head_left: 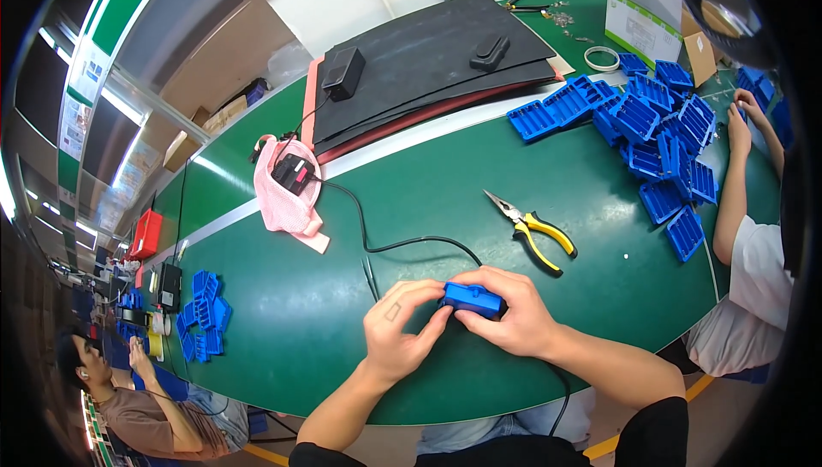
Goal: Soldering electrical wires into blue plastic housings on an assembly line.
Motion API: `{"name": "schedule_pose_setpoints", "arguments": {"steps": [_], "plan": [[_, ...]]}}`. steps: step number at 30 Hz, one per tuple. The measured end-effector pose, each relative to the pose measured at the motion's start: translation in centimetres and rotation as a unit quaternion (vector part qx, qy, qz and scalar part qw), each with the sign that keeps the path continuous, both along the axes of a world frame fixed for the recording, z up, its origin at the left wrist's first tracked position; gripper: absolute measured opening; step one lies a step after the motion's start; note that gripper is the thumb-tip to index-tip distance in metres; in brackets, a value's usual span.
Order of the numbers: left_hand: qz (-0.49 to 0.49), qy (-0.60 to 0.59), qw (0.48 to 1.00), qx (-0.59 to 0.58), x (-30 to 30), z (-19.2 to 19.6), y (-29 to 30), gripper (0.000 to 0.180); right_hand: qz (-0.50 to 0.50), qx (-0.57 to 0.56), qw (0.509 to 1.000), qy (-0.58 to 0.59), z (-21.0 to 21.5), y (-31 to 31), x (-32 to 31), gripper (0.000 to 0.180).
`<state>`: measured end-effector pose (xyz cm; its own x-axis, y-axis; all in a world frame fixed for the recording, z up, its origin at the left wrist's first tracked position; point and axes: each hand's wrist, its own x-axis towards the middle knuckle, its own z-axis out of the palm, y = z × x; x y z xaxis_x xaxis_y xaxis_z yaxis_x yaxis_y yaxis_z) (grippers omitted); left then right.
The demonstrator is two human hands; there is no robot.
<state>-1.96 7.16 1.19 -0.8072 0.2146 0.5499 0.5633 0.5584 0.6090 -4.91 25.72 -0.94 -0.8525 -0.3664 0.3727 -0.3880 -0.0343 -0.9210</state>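
Near the table's front edge I hold a small blue plastic case between both hands. My right hand is closed round its right end, thumb on the near side and fingers over the far side. My left hand pinches the left end between thumb and fingertips. The underside of the case is hidden. Just beyond my left hand lie thin metal tweezers. Needle-nose pliers with yellow and black handles rest farther off, to the right of the case. A black cable runs across the table towards my hands.
Blue compartment trays are heaped at the right, beside a co-worker's hands. More trays lie left, near another seated person. A pink cloth, black sheets and an open carton stand farther back.
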Motion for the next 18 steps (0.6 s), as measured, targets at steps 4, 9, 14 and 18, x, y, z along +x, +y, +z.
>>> {"name": "schedule_pose_setpoints", "arguments": {"steps": [4, 9, 14, 18], "plan": [[0.000, 0.010, 1.000, 0.002, 0.1, 0.0, 0.1, 0.028, -0.006, 0.029, 0.999, 0.028, 0.1, 0.1, -0.1, 0.027], [0.013, 0.014, 1.000, 0.008, 0.3, -0.4, 0.3, 0.027, -0.018, 0.016, 0.999, 0.024, -0.1, -0.1, 0.2, 0.026], [0.015, 0.026, 1.000, -0.004, 0.3, -0.8, 0.7, 0.026, 0.033, -0.086, 0.991, -0.092, -0.6, -0.2, 0.4, 0.021], [0.027, 0.038, 0.999, -0.012, 0.5, -0.7, 0.6, 0.026, 0.042, -0.096, 0.988, -0.118, -0.4, -0.4, 0.4, 0.019]]}}
